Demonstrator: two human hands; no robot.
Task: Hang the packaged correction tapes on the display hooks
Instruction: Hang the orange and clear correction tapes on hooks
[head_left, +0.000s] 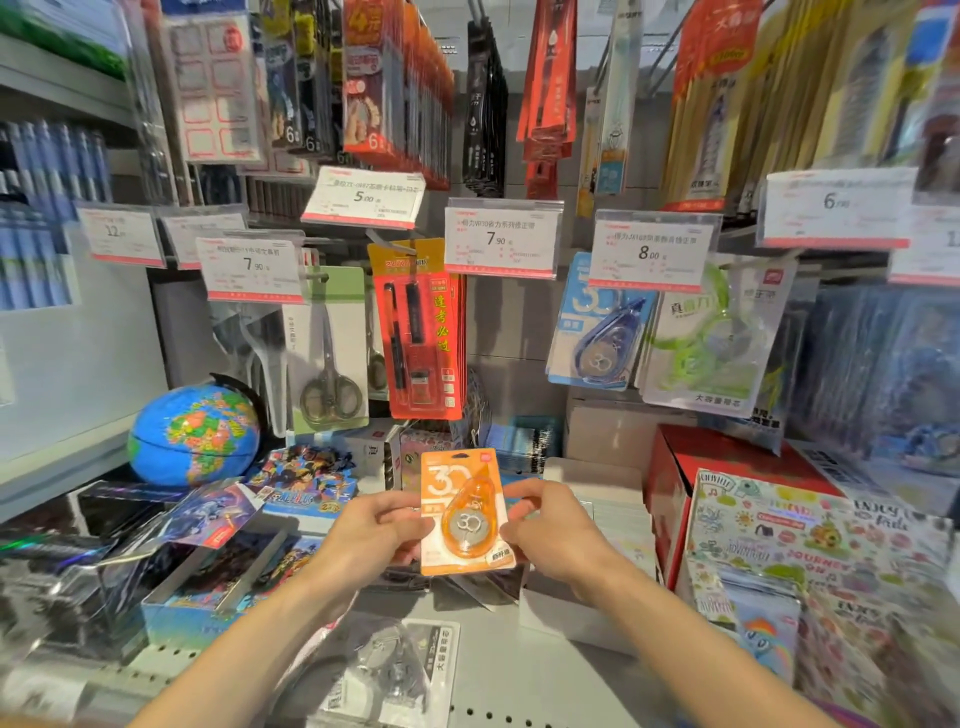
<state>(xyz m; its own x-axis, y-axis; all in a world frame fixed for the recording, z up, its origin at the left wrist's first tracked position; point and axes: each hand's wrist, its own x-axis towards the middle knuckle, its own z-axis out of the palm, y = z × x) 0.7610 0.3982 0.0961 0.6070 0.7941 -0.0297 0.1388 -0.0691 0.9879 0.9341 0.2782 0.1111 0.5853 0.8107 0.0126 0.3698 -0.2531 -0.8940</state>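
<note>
An orange packaged correction tape (464, 512) stands upright in front of me, held between both hands. My left hand (371, 530) pinches its left edge and my right hand (548, 525) pinches its right edge. Above it hangs the 7.90 price tag (503, 239), and no package shows on the hook under that tag. Blue correction tape packs (597, 327) hang to the right under the 8.00 tag, with green-cased packs (711, 338) beside them. Another packaged tape (384, 670) lies flat on the grey shelf near my left forearm.
Red pen sets (421, 332) and packaged scissors (330, 353) hang left of the bare spot. A globe (193, 428) sits at the left, a red box (727, 462) and sticker sheets (810, 540) at the right. Card boxes crowd the lower left shelf.
</note>
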